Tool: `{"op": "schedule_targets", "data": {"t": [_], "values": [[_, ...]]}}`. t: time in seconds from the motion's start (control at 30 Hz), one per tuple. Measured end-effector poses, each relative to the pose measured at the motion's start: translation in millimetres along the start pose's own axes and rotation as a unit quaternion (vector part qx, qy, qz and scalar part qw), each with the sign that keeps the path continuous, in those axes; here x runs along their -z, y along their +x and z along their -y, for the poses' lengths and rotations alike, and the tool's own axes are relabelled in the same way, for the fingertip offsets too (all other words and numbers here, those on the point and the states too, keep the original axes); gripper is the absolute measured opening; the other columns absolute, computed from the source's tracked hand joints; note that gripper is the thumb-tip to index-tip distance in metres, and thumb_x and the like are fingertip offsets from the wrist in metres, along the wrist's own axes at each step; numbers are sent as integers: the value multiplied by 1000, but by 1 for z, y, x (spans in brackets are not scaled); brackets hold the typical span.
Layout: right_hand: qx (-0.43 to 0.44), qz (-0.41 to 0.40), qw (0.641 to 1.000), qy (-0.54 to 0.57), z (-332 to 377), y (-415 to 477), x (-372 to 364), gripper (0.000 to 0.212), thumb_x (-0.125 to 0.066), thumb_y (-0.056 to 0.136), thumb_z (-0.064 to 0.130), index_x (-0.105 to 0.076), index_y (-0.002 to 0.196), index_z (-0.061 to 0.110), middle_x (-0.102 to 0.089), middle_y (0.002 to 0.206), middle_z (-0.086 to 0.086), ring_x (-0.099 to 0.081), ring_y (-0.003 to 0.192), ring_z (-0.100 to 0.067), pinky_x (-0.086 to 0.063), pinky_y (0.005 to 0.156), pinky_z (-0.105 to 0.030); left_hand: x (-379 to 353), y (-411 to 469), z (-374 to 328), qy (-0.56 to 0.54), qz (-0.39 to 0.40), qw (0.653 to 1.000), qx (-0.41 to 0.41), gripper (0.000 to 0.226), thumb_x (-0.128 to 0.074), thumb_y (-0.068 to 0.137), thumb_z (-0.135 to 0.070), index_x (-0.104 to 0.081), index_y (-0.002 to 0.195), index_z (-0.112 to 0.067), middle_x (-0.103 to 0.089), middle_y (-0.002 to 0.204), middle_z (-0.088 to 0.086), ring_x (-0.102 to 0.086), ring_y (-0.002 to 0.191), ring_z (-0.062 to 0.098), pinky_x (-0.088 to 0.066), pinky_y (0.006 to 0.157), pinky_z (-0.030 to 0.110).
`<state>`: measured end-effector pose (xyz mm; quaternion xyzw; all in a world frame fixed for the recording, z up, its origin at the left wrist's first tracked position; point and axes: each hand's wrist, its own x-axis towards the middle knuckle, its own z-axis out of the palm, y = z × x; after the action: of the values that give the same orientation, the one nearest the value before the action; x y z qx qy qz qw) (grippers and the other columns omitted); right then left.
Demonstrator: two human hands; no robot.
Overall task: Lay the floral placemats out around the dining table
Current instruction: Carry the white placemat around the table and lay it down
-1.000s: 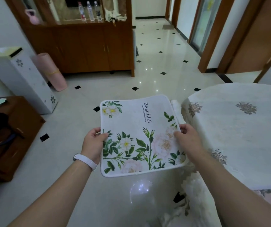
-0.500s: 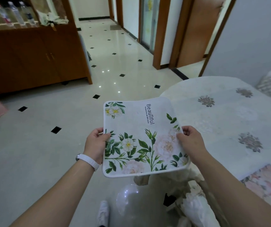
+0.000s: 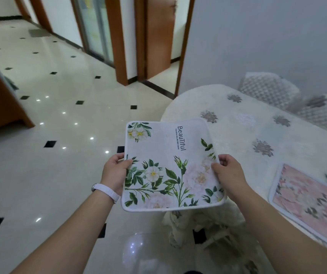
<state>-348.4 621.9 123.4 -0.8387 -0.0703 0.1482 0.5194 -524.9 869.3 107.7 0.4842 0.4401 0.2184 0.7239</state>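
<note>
At the near left end of the cloth-covered desk (image 3: 238, 135), a white floral placemat (image 3: 170, 165) is held flat in the air, its far right corner just over the desk edge. The left hand (image 3: 115, 173) grips its left edge and the right hand (image 3: 228, 173) its right edge. Over the last second the view has swung right, away from a wooden cabinet, revealing a pink placemat (image 3: 307, 202) already laid at near right. This one likely goes down next on the bare cloth ahead.
</note>
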Motion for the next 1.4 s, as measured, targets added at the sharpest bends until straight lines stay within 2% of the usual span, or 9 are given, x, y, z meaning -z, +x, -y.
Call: {"op": "schedule_targets", "data": {"t": [0.07,0.2,0.37,0.53,0.67,0.83,0.97,1.1,1.4], "values": [[-6,-25,1000,0,0,-1,7,13,-59,87,9,-64,98,15,-69,87,-6,-64,72,-22,-52,65,-36,-12,15,-4,12,34,999,8,22,-59,90,-3,-60,111,-9,-72,95,18,-70,75,32,-58,64,41],[-27,-79,996,18,-3,6,25,14,-59,87,8,-64,98,14,-70,89,-7,-66,72,-23,-54,62,-35,-48,37,-12,37,86,996,12,23,-59,90,-1,-60,111,-8,-71,94,17,-70,75,31,-58,66,41],[-62,-130,988,59,-22,29,47,14,-61,88,10,-64,101,14,-71,92,-11,-68,78,-28,-57,72,-45,-104,72,-21,80,141,987,10,23,-59,89,0,-60,110,-8,-70,97,18,-69,76,32,-57,65,39],[-86,-176,976,93,-40,69,60,14,-60,89,9,-63,103,14,-70,92,-12,-64,75,-25,-55,67,-41,-171,115,-29,136,181,974,-5,14,-62,88,-3,-64,98,-12,-72,94,17,-71,73,31,-58,69,43],[-114,-188,969,112,-59,111,70,17,-60,89,9,-62,105,12,-69,93,-12,-62,71,-23,-50,61,-34,-221,147,-24,179,193,965,4,19,-62,88,-4,-64,106,-9,-73,95,18,-72,78,35,-60,70,47],[-152,-194,963,108,-78,157,82,13,-60,91,11,-60,104,14,-68,96,-10,-64,78,-25,-54,68,-38,-278,180,-17,240,200,950,9,17,-63,88,-6,-64,104,-12,-74,95,16,-72,79,35,-60,72,50],[-165,-189,962,108,-90,187,91,11,-58,92,10,-59,102,13,-65,92,-12,-56,68,-22,-46,58,-34,-317,201,-12,272,213,938,2,18,-62,88,-6,-65,105,-13,-74,95,16,-72,80,35,-60,75,50],[-184,-202,957,95,-102,206,94,11,-56,93,10,-57,103,13,-57,80,-3,-47,60,-16,-39,51,-27,-344,220,-2,299,220,928,11,16,-64,86,-8,-65,98,-18,-74,96,15,-72,82,35,-59,78,53],[-239,-207,948,27,-136,245,86,9,-55,93,15,-53,102,14,-54,86,-2,-47,67,-15,-40,58,-29,-385,273,42,339,256,905,38,15,-61,88,-3,-64,98,-15,-72,97,16,-70,84,34,-58,80,48]]}}
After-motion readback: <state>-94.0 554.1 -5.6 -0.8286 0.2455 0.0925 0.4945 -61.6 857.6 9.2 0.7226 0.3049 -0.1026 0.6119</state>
